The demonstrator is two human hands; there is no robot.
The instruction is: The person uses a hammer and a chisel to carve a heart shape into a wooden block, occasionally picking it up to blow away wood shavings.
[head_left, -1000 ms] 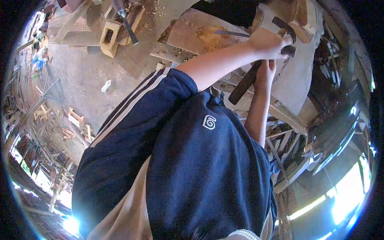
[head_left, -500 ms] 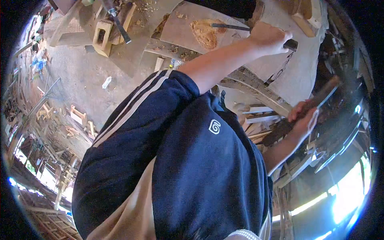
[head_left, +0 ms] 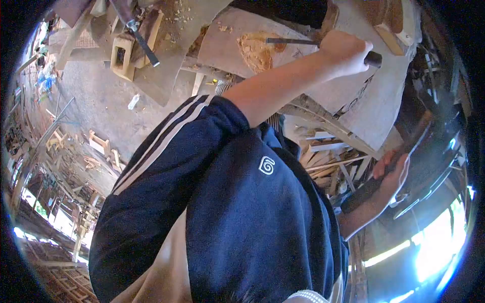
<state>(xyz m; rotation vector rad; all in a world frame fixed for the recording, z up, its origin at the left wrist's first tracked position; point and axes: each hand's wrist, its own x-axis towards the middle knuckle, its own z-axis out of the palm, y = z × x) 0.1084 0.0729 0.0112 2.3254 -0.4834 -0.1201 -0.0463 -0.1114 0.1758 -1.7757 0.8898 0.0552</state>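
Note:
My left hand [head_left: 346, 53] is closed around the handle of a chisel [head_left: 293, 41], the handle's dark end sticking out past my fist. Its flat metal blade points left, with the tip over a rough, pale carved hollow [head_left: 256, 50] in a broad wooden slab [head_left: 222, 43]. At the right, my right hand [head_left: 391, 174] grips a long dark piece of wood [head_left: 411, 134], held away from the chisel. Glare and shadow blur the outline of this piece.
Another chisel-like tool [head_left: 145, 46] lies at the upper left beside a wooden block with a rectangular hole [head_left: 122, 56]. Wood blocks [head_left: 391, 30] stand at the upper right. Scrap wood [head_left: 333, 164] lies below the slab. A small pale object [head_left: 134, 101] is on the floor.
My right hand and the dark wood have moved down and slightly right, away from the chisel. More of the chisel handle's end shows beyond my left fist. The view has shifted slightly.

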